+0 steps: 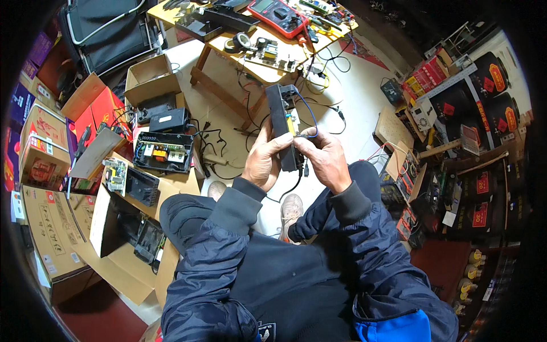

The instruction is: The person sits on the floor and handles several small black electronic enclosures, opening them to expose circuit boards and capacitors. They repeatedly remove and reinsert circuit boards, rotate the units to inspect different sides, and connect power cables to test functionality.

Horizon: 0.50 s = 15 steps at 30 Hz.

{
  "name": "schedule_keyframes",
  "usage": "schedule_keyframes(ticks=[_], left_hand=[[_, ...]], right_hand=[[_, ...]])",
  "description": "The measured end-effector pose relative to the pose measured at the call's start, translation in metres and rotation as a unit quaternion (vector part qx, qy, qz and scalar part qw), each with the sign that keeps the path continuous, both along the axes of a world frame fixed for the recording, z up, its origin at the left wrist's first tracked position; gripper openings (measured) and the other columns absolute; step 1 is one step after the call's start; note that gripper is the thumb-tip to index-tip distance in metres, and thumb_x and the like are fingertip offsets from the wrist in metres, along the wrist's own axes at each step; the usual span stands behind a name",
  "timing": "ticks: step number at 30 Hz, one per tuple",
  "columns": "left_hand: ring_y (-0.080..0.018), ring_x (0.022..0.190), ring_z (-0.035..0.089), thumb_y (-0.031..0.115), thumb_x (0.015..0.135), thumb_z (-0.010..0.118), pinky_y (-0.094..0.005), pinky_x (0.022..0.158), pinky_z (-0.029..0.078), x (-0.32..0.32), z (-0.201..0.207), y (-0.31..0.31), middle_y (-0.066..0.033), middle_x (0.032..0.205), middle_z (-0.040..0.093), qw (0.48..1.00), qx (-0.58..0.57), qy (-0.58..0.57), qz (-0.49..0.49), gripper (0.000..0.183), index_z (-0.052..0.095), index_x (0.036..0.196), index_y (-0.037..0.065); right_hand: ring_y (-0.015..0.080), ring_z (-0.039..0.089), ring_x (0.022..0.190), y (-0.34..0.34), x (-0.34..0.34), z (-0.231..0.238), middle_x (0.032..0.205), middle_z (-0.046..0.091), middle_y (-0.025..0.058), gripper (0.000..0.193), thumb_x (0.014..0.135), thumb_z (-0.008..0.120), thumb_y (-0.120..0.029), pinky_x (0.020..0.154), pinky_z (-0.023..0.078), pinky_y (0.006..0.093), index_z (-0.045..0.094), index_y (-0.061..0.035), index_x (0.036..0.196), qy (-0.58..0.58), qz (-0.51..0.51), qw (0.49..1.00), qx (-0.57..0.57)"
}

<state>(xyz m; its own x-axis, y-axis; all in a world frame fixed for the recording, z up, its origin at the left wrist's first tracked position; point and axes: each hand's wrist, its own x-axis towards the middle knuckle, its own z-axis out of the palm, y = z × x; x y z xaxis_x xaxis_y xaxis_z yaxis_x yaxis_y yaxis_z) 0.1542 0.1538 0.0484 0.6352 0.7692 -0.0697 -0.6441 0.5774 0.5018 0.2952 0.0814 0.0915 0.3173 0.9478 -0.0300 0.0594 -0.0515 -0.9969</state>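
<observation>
Above my knees is an opened black power-supply case (277, 108), tilted on edge, with circuit parts showing along its right side. My left hand (263, 158) is closed round its lower left part, the thumb lying across the front. My right hand (323, 155) is closed on the lower right edge, thumb against the case and fingers mostly hidden. A blue wire (313, 108) loops from the top of the case down to my right fingers. A black cord (294, 188) hangs from the lower end.
Ahead stands a wooden table (221, 44) with a red multimeter (277, 14), a bare circuit board (268, 52) and a tape roll (237, 42). Left, cardboard boxes hold another opened power supply (163, 152). Cables (212, 139) trail on the floor. Cluttered shelving (478, 159) lines the right.
</observation>
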Motion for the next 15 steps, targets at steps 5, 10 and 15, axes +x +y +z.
schedule_keyframes(ticks=[5,10,15], left_hand=[[-0.0203,0.112,0.063,0.008,0.091,0.067,-0.0359,0.100,0.053,-0.025,-0.020,-0.001,-0.0094,0.125,0.062,1.000,-0.015,0.005,0.014,0.055,0.049,0.142,0.005],[-0.0236,0.098,0.073,0.018,0.091,0.064,-0.0392,0.087,0.063,-0.033,-0.029,-0.001,-0.0140,0.110,0.073,0.994,-0.098,-0.008,-0.049,0.042,0.062,0.128,-0.002],[-0.0245,0.094,0.072,0.013,0.088,0.059,-0.0342,0.086,0.060,-0.026,-0.018,-0.010,-0.0203,0.114,0.069,0.996,-0.011,0.016,-0.082,0.067,0.039,0.151,0.001]], right_hand=[[0.0055,0.060,0.078,0.004,-0.021,-0.005,0.087,0.069,-0.0002,0.017,0.098,0.074,-0.016,0.071,0.052,0.0238,0.069,-0.0011,0.106,-0.011,0.032,0.999,-0.017],[0.0074,0.062,0.080,0.012,-0.010,0.011,0.091,0.071,0.0025,0.028,0.097,0.078,-0.024,0.074,0.053,0.0260,0.070,-0.0007,0.110,-0.070,0.019,0.995,-0.072],[0.0112,0.065,0.088,0.050,0.010,0.015,0.104,0.070,0.0074,0.044,0.094,0.080,-0.026,0.081,0.055,0.0276,0.066,0.0019,0.126,-0.120,-0.051,0.989,0.063]])
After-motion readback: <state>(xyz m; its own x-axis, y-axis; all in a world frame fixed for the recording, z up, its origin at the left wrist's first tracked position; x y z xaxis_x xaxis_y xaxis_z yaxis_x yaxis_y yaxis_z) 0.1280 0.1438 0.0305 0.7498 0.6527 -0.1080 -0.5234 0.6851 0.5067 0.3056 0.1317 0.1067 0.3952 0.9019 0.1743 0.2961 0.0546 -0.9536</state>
